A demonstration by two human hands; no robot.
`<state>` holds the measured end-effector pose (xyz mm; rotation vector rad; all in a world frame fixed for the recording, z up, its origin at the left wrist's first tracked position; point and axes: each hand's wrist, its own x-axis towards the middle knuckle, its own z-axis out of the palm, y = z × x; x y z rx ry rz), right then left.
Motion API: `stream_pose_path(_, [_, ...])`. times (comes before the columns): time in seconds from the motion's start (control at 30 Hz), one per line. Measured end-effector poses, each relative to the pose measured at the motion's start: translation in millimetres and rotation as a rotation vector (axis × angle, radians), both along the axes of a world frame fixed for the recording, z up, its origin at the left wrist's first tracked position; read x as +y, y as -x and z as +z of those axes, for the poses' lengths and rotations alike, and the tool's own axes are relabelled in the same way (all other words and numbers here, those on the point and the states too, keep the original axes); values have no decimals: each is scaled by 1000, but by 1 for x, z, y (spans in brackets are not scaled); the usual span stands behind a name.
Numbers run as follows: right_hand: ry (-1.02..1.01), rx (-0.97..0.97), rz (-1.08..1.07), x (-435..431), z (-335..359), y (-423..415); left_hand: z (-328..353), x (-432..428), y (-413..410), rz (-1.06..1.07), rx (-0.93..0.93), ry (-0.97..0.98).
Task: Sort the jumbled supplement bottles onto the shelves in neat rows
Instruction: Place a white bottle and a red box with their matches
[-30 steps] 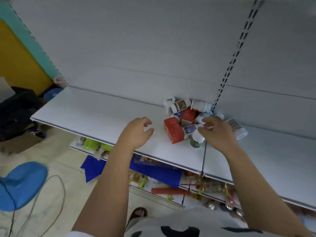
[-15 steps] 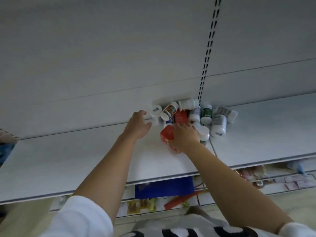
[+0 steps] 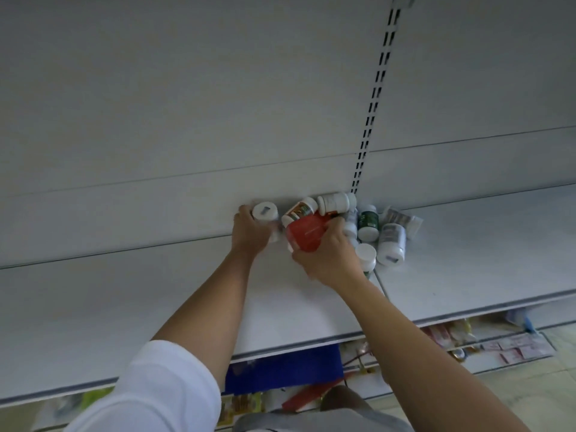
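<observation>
On the pale grey metal shelf (image 3: 156, 291), the left hand (image 3: 251, 233) curls round a white-capped white plastic bottle (image 3: 265, 213) at the back wall. Just beside it, the right hand (image 3: 327, 260) clutches a red cardboard box (image 3: 305, 233). Further right, jumbled white-capped supplement bottles (image 3: 391, 241) lie heaped.

Blue board (image 3: 280, 371), red strip (image 3: 308, 397) and pink packets (image 3: 514, 350) below; slotted upright (image 3: 371, 120) behind.
</observation>
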<state>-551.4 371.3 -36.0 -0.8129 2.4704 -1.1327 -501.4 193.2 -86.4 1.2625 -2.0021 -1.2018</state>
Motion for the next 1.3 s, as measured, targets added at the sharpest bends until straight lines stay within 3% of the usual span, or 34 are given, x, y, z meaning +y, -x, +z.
stream_pose_path(0.07, [192,-283,-80,0,11,0,14,0,-15,111,137,-114])
stream_pose_path(0.13, [371,-538,-113,2,22,-5,32,1,-34,91,315,-296])
stream_pose_path(0.23, [568,-725,-103,9,39,-17,70,22,-67,5,613,-623])
stream_pose_path(0.33, [648,-813,-47,15,58,-35,113,47,-101,-122,728,-789])
stream_pose_path(0.6, [726,-827,-16,34,118,-86,189,80,-155,-258,774,-833])
stream_pose_path(0.97, [724,-745,136,66,175,-106,240,123,-187,-355,778,-632])
stream_pose_path(1.3, [783,-676,338,121,220,-106,279,182,-188,-321,788,-480])
